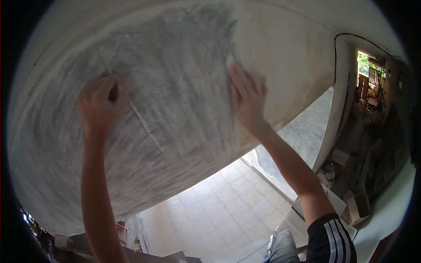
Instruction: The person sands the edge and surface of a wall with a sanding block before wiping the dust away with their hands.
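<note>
A broad, sloping plastered surface (184, 83), smeared with grey over a paler base, fills the upper left and middle. My left hand (103, 103) is closed against it, fingers curled with a dark gap beside the thumb; what they hold, if anything, is hidden. A thin, crack-like line (147, 127) runs diagonally down the grey area from beside that hand. To the right, my right hand (247, 96) reaches up along the border between grey and pale plaster. Its fingers are stretched out, slightly blurred, and I see nothing in them.
Below the surface's lower edge lies a pale tiled floor (210, 215). A grey-patched lower wall (307, 127) stands at right. Beyond it are a black cable (336, 57), an open cardboard box (357, 208) and a cluttered passage with a bright opening (363, 65). My knee (284, 247) shows at the bottom.
</note>
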`<state>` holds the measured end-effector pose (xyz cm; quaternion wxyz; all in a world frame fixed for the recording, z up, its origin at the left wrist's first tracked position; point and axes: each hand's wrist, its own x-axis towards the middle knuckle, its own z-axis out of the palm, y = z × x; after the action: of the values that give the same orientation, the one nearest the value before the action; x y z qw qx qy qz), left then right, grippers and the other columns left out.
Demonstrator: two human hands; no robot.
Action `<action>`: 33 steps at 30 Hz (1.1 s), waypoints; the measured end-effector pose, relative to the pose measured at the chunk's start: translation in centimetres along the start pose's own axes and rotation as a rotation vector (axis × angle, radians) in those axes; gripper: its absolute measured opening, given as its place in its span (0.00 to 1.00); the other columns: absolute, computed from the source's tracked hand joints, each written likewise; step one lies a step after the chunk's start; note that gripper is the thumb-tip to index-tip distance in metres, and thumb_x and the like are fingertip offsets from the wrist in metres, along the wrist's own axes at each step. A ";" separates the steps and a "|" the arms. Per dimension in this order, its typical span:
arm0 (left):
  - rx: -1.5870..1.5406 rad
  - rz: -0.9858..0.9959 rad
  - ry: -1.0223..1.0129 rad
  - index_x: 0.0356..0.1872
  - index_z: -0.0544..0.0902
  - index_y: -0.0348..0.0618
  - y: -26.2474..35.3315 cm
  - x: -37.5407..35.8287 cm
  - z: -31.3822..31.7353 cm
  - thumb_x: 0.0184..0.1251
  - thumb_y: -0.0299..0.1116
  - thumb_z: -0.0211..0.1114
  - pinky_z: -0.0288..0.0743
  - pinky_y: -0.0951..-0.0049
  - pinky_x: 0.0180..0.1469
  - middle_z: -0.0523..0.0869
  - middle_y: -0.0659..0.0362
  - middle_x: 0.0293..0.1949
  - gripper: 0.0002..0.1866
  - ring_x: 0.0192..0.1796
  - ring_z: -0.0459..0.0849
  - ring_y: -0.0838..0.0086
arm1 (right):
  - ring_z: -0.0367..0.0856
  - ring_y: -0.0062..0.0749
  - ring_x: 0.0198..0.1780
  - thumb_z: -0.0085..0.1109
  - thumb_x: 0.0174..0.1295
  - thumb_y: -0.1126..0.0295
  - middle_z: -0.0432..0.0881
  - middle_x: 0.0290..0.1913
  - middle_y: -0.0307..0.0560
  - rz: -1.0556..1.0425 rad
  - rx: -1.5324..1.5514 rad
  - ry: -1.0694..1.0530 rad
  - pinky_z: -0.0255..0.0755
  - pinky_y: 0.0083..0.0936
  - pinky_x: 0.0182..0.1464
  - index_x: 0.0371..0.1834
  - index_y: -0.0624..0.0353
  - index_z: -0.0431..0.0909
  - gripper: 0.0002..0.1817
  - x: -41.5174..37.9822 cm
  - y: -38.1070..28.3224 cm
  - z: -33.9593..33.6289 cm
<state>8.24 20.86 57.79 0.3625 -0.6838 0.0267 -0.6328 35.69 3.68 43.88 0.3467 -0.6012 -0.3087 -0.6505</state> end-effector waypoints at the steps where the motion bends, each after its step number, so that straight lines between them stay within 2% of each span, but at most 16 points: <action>1: 0.000 -0.019 -0.020 0.21 0.81 0.45 0.0 0.0 0.0 0.59 0.31 0.66 0.70 0.69 0.27 0.77 0.63 0.17 0.08 0.21 0.75 0.70 | 0.72 0.36 0.61 0.54 0.68 0.60 0.70 0.70 0.31 0.012 0.004 0.036 0.57 0.45 0.63 0.67 0.43 0.72 0.23 2.6 -0.4 0.3; 4: -0.041 0.029 0.031 0.19 0.79 0.45 0.2 0.1 0.5 0.59 0.31 0.66 0.69 0.69 0.27 0.75 0.63 0.16 0.10 0.20 0.74 0.70 | 0.71 0.38 0.61 0.54 0.68 0.59 0.70 0.70 0.32 0.088 0.117 0.054 0.58 0.45 0.62 0.68 0.43 0.70 0.24 4.7 -1.5 0.4; 5: -0.052 0.059 0.072 0.19 0.78 0.45 -0.1 0.2 0.4 0.59 0.31 0.66 0.69 0.69 0.27 0.74 0.63 0.15 0.11 0.19 0.73 0.70 | 0.71 0.38 0.62 0.53 0.68 0.60 0.70 0.70 0.32 0.108 0.095 0.017 0.57 0.46 0.62 0.68 0.43 0.70 0.24 3.2 -1.8 0.2; 8: -0.029 0.015 0.005 0.18 0.77 0.45 0.1 0.3 -0.1 0.59 0.31 0.66 0.69 0.69 0.27 0.74 0.62 0.16 0.11 0.19 0.73 0.70 | 0.70 0.36 0.64 0.51 0.70 0.60 0.69 0.71 0.32 0.148 0.072 -0.157 0.56 0.46 0.63 0.69 0.42 0.69 0.24 -5.7 -1.7 -1.3; 11: -0.027 0.005 0.025 0.19 0.78 0.44 0.4 0.4 -0.2 0.60 0.31 0.66 0.69 0.68 0.26 0.74 0.62 0.16 0.11 0.19 0.74 0.70 | 0.69 0.35 0.63 0.50 0.70 0.60 0.70 0.71 0.30 0.050 0.125 -0.107 0.55 0.46 0.64 0.70 0.43 0.69 0.24 -7.4 -0.4 -1.9; 13: -0.026 0.035 0.050 0.19 0.78 0.44 0.2 0.4 0.2 0.60 0.32 0.66 0.69 0.68 0.26 0.75 0.62 0.16 0.11 0.20 0.74 0.70 | 0.70 0.35 0.61 0.53 0.69 0.60 0.71 0.69 0.31 -0.020 -0.016 -0.105 0.56 0.44 0.64 0.69 0.43 0.70 0.25 -3.7 -0.1 -1.4; 17: 0.014 -0.018 -0.035 0.21 0.80 0.44 0.3 0.2 -0.1 0.60 0.32 0.66 0.70 0.68 0.26 0.76 0.62 0.17 0.09 0.20 0.75 0.71 | 0.70 0.36 0.60 0.56 0.68 0.61 0.71 0.69 0.32 0.018 0.076 0.062 0.56 0.43 0.64 0.69 0.44 0.70 0.25 3.9 -0.6 0.4; 18: 0.004 -0.006 -0.028 0.22 0.81 0.44 0.3 0.1 0.0 0.60 0.32 0.66 0.70 0.69 0.26 0.77 0.62 0.17 0.09 0.20 0.75 0.71 | 0.70 0.36 0.60 0.56 0.67 0.62 0.71 0.69 0.32 0.034 0.090 0.102 0.56 0.42 0.64 0.69 0.44 0.70 0.25 4.4 -0.9 0.7; 23: 0.001 -0.014 -0.048 0.25 0.84 0.44 -0.3 -0.1 0.2 0.60 0.32 0.67 0.71 0.70 0.27 0.79 0.62 0.18 0.06 0.21 0.77 0.71 | 0.70 0.35 0.62 0.56 0.66 0.63 0.71 0.69 0.32 0.101 0.125 -0.139 0.55 0.44 0.65 0.69 0.44 0.71 0.26 -6.0 -2.3 -1.9; 26: 0.023 0.012 -0.002 0.25 0.84 0.44 -0.1 0.1 0.0 0.60 0.32 0.67 0.71 0.69 0.27 0.79 0.63 0.18 0.07 0.21 0.77 0.72 | 0.70 0.36 0.63 0.56 0.66 0.63 0.70 0.70 0.33 0.032 0.104 -0.089 0.55 0.45 0.65 0.68 0.44 0.71 0.25 -6.3 -1.4 -1.3; 28: 0.033 0.039 -0.021 0.24 0.83 0.44 -0.5 0.0 0.1 0.60 0.32 0.67 0.70 0.70 0.26 0.79 0.63 0.18 0.07 0.21 0.76 0.72 | 0.71 0.36 0.63 0.53 0.68 0.64 0.72 0.69 0.33 0.061 0.043 -0.040 0.55 0.38 0.64 0.67 0.45 0.74 0.22 -1.5 -1.8 -0.9; 30: 0.016 0.028 -0.033 0.24 0.83 0.44 -0.3 -0.2 0.6 0.60 0.32 0.67 0.70 0.69 0.26 0.79 0.63 0.18 0.07 0.21 0.76 0.72 | 0.72 0.34 0.62 0.53 0.69 0.64 0.73 0.68 0.32 0.076 0.118 0.107 0.55 0.38 0.63 0.66 0.44 0.74 0.22 3.4 -1.4 0.9; 33: 0.004 -0.013 -0.036 0.23 0.82 0.43 -0.1 0.0 0.3 0.61 0.32 0.66 0.70 0.69 0.25 0.78 0.62 0.18 0.08 0.21 0.76 0.71 | 0.72 0.32 0.62 0.52 0.70 0.64 0.74 0.67 0.31 0.125 0.164 0.136 0.55 0.38 0.63 0.66 0.44 0.74 0.21 4.0 -1.9 0.9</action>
<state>8.49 21.01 57.88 0.3604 -0.6945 0.0144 -0.6225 34.56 5.18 47.95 0.4547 -0.5432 -0.2988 -0.6395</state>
